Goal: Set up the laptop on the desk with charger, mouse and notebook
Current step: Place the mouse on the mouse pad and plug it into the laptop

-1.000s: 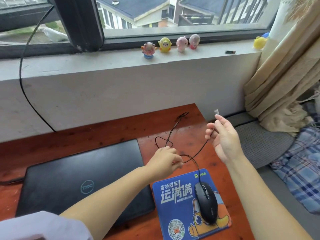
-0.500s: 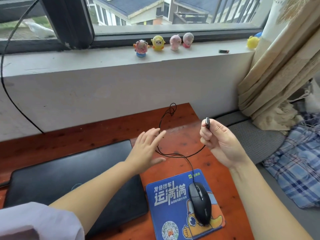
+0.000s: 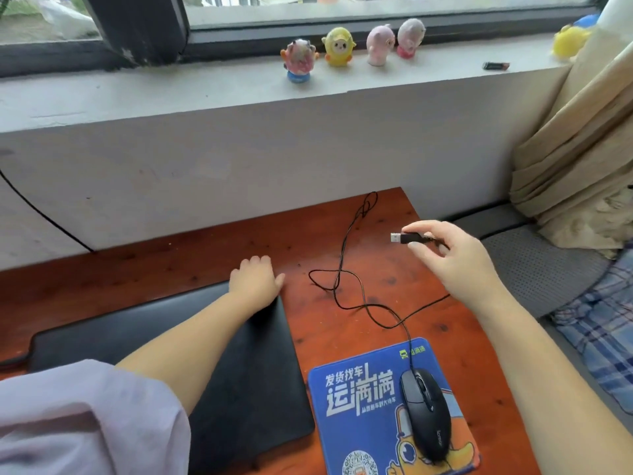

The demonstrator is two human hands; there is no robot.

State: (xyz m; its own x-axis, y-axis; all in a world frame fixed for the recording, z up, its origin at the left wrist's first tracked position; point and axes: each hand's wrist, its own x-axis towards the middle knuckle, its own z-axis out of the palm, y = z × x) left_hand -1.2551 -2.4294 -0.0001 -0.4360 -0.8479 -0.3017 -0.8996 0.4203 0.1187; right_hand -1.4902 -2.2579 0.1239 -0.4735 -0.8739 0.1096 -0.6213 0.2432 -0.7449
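Observation:
A closed black laptop (image 3: 246, 368) lies on the red-brown wooden desk (image 3: 171, 265). My left hand (image 3: 255, 281) rests flat on its far right corner, holding nothing. A black wired mouse (image 3: 425, 413) sits on a blue mouse pad (image 3: 359, 399) to the laptop's right. Its thin black cable (image 3: 346, 275) loops loosely over the desk behind the pad. My right hand (image 3: 455, 258) pinches the cable's USB plug (image 3: 406, 237) above the desk, metal end pointing left toward the laptop. No charger brick or notebook is visible.
A white wall and windowsill (image 3: 205, 94) rise just behind the desk, with several small toy figures (image 3: 337, 46) on the sill. A black cord (image 3: 44, 217) hangs down the wall at left. Beige curtain (image 3: 575, 159) and a grey cushion (image 3: 534, 262) lie off the desk's right edge.
My left hand let go of the cable and settled on the laptop's corner. My right hand turned the USB plug from upright to pointing left. The view tilted down.

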